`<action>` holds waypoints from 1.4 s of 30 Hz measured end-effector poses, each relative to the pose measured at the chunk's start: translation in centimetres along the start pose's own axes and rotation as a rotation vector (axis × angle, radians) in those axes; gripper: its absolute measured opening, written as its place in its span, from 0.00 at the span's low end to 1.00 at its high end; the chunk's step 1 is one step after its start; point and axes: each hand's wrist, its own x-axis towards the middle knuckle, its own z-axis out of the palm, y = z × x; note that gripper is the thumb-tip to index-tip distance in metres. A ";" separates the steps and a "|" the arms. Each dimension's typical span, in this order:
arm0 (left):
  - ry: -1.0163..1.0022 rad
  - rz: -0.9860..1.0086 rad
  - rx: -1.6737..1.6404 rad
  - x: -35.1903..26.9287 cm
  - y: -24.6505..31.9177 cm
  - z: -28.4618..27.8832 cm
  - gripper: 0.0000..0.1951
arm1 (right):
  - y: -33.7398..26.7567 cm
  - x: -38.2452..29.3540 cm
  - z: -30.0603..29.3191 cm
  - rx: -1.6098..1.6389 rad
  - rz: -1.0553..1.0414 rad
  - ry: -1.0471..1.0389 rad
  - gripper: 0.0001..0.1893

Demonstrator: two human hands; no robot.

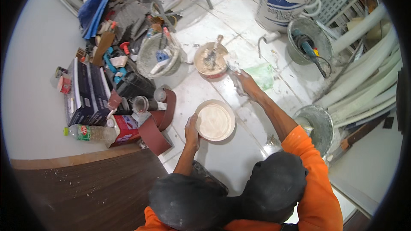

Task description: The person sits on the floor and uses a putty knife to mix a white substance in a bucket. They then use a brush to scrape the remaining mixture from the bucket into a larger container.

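Note:
My left hand (191,131) grips the left rim of a shallow round tub (233,120), which has a smooth cream-coloured layer inside. Farther forward, my right hand (247,83) is closed around a putty knife (233,65); its smeared blade lies beside the right rim of a second round tub (200,53). Cream-coloured paste fills part of that second tub, and a paste-coated brush or spatula (212,54) with a wooden handle rests in it. A thin green plastic sheet (261,75) lies on the floor just right of my right hand.
Left are a plaster-stained bucket (146,61), sandpaper strips (155,136), a plastic bottle (91,133) and piled tools. On the right stand a bucket with a power tool (293,49), another bucket (321,134) and long white pipes (356,83). A large printed sack (273,12) is behind.

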 end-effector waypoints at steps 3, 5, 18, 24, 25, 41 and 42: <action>-0.108 -0.166 -0.073 -1.2 -2.2 1.7 0.22 | 0.7 -0.3 0.6 0.162 0.020 -0.110 0.36; -0.177 -0.244 0.011 -2.1 -3.3 1.8 0.21 | 0.2 -0.3 2.1 -0.183 -0.002 -0.126 0.45; -0.368 -0.235 0.280 -1.7 -6.9 1.6 0.22 | -3.1 -12.8 -1.4 -0.492 -0.544 0.039 0.25; -0.387 -0.195 0.330 -1.5 -4.7 4.0 0.22 | -6.1 -26.5 -17.0 -1.159 -0.084 0.549 0.15; -0.411 -0.170 0.344 -1.1 -4.3 4.3 0.22 | -4.0 -28.1 -20.0 -1.218 -0.025 0.481 0.16; -0.609 -0.108 0.181 -2.7 10.9 14.6 0.26 | 4.0 -31.1 -16.7 -0.979 0.026 0.437 0.16; -0.646 -0.112 0.215 -3.2 12.1 15.8 0.26 | 3.5 -32.4 -17.0 -0.892 0.023 0.478 0.15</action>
